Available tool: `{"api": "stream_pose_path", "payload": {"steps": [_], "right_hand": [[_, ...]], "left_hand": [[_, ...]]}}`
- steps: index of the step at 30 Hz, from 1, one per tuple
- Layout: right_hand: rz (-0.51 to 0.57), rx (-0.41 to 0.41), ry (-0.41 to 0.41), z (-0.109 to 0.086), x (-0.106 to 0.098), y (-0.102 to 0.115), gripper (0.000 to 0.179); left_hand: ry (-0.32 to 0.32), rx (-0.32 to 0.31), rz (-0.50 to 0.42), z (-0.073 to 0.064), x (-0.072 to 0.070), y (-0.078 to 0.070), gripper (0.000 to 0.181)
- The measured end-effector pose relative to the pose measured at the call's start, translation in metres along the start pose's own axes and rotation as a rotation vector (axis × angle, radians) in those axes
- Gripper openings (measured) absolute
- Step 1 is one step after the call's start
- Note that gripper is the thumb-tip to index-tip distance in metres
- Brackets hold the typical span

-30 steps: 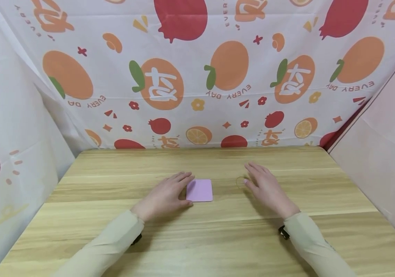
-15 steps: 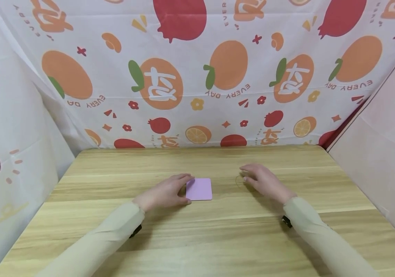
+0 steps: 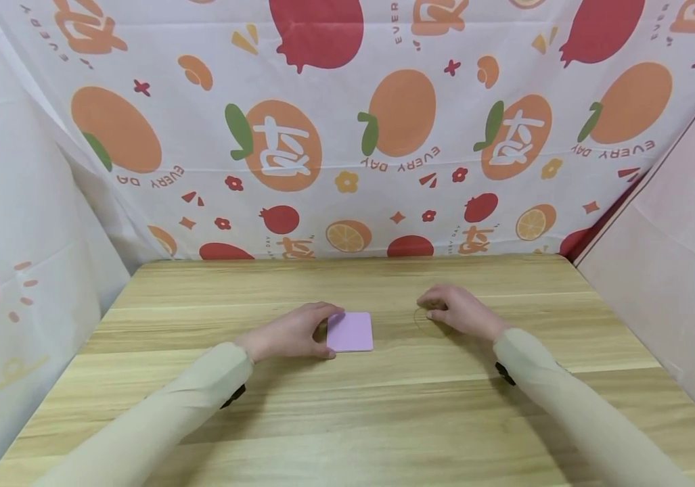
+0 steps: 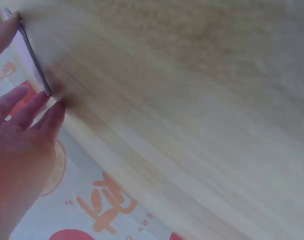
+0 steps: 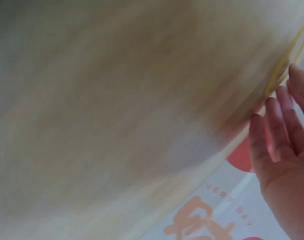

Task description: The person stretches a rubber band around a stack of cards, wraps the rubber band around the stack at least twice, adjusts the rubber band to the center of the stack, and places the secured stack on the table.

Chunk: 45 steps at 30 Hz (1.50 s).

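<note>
Woody worktop (image 3: 323, 419) | purple square (image 3: 351, 333) pinched by left hand (image 3: 294, 331) | yellow loop (image 5: 278, 69) at right hand (image 3: 464, 312), grip can't be told tbh

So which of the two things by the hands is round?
The thin yellow loop by the right hand; the purple square by the left hand has four straight sides.
</note>
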State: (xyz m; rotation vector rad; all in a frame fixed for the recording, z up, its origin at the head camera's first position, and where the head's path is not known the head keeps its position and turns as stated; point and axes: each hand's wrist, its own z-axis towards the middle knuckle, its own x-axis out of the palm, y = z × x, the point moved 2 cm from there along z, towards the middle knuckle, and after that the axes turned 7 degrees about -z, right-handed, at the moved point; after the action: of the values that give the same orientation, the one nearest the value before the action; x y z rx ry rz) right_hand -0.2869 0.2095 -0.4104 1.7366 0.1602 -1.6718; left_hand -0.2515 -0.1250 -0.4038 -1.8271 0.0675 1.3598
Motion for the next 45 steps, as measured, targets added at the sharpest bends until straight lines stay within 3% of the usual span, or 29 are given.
{"api": "stream_pose_path", "payload": {"steps": [8, 16, 21, 32, 39, 45], "right_hand": [[0.173, 0.065, 0.015, 0.009, 0.002, -0.020, 0.021], [0.211, 0.151, -0.023, 0.014, 0.006, -0.024, 0.007], [0.174, 0.150, -0.044, 0.015, 0.008, -0.020, 0.005], [0.167, 0.137, 0.016, 0.015, 0.007, -0.014, 0.005], [0.206, 0.122, 0.039, 0.013, 0.004, -0.012, 0.004], [0.280, 0.118, 0.056, 0.009, 0.001, -0.010, 0.005]], "left_hand": [[0.014, -0.010, 0.009, 0.002, 0.001, 0.004, 0.077], [0.007, 0.020, -0.020, 0.004, 0.000, 0.002, 0.079], [-0.010, 0.024, -0.055, 0.006, 0.000, -0.003, 0.081], [-0.038, 0.008, -0.128, 0.013, 0.003, -0.005, 0.090], [-0.063, 0.011, -0.205, 0.011, 0.004, -0.005, 0.087], [-0.081, -0.011, -0.195, 0.011, 0.005, -0.007, 0.085]]}}
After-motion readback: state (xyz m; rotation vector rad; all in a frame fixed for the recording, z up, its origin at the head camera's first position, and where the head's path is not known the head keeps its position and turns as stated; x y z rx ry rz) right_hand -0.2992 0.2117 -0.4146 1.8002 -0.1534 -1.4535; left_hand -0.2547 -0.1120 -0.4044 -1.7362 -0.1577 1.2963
